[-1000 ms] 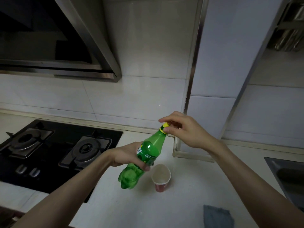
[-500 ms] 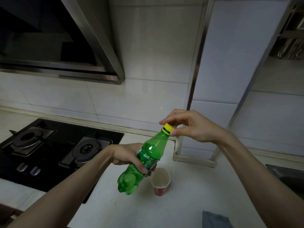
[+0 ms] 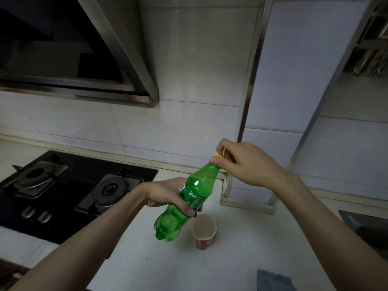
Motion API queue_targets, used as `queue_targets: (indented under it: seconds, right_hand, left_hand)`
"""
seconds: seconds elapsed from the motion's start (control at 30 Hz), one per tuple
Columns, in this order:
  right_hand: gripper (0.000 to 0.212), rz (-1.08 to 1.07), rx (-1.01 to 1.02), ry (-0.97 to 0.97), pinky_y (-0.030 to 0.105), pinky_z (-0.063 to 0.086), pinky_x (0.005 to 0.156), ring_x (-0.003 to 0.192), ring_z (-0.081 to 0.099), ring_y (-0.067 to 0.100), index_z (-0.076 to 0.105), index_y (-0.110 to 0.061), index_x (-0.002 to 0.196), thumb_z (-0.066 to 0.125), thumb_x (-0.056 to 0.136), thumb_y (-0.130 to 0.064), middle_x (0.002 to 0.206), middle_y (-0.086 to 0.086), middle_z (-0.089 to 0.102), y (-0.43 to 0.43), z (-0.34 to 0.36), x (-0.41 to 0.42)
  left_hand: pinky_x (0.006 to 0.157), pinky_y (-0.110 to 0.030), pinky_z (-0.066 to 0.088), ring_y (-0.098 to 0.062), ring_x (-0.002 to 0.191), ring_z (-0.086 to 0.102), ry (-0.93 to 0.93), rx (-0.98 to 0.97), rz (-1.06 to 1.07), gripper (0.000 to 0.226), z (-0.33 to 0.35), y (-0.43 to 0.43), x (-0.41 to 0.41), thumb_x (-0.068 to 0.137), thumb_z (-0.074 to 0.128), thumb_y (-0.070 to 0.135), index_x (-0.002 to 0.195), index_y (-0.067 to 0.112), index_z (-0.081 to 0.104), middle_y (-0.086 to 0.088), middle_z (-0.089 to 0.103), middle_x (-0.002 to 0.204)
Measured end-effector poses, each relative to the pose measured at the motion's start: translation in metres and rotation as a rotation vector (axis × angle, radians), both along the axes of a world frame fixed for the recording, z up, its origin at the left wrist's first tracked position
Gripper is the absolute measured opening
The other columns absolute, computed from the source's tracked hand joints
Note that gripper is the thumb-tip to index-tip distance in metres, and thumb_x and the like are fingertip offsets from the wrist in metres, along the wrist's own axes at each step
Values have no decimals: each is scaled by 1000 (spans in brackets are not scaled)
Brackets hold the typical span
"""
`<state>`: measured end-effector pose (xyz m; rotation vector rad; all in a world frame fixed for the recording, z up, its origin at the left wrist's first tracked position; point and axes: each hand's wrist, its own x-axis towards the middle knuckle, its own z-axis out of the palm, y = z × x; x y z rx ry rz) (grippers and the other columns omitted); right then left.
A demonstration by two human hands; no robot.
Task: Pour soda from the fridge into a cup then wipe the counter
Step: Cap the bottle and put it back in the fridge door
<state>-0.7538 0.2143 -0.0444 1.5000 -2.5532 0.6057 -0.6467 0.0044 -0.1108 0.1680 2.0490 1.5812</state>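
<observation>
A: Left hand (image 3: pixel 164 194)?

B: Wrapped round the middle of the green soda bottle (image 3: pixel 196 189), at the label. The thumb lies across the near side and the fingertips show under the far side. A firm grip.

A: How is the bottle held?

B: In the air above the tabletop (image 3: pixel 231 261) and tilted. The base points down towards the viewer and the neck rises up and to the right. Green liquid shows inside.

A: Right hand (image 3: pixel 246 164)?

B: It pinches the yellow cap (image 3: pixel 218 154), with the thumb on the near side and the fingers curled over the top. The cap sits on the neck; I cannot tell whether it is loosened.

A: The cup (image 3: pixel 204 229)?

B: A paper cup, red outside and pale inside. It stands upright on the tabletop just beside the bottle's base, to its right, and does not touch it. Neither hand touches it.

A: Anything for wiping?

B: A blue-grey cloth (image 3: pixel 273 280) lies flat on the tabletop at the bottom edge of the view, under the right forearm, and is partly cut off.

A: Surroundings?

B: A black gas hob (image 3: pixel 63 190) with two burners is set into the left side, with a range hood (image 3: pixel 88 59) above it. The corner of a sink (image 3: pixel 367 225) shows at the right. A tiled wall (image 3: pixel 189 101) stands behind. The light is dim.
</observation>
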Motion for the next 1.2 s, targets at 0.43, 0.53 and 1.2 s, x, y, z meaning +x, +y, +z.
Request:
queue_targets:
  seconds: [0.43,0.53,1.2]
  right_hand:
    - [71,-23,-7,257,29,31,51,44,43,16,47,-15,50,14,92,-64,44,-4,43,-20,-11,-1]
    - [75,-229,-18,86,31,35,55,45,42,19,40,-12,42,22,94,-64,43,3,41,-33,-12,1]
    - [78,47,49,250,33,37,59,61,54,24,54,-15,64,11,87,-76,59,-3,52,-91,4,5]
  left_hand:
    - [89,-43,54,-24,95,67,55,-53,72,42,0,1,9,73,76,-10,103,16,62,-11,69,100]
    - [89,-39,56,-19,95,69,140,-173,245,49,-3,2,12,70,82,0,108,22,62,-3,71,103]
    - [83,-31,57,-11,94,66,266,-257,479,60,0,-32,46,64,89,12,113,29,57,7,68,100]
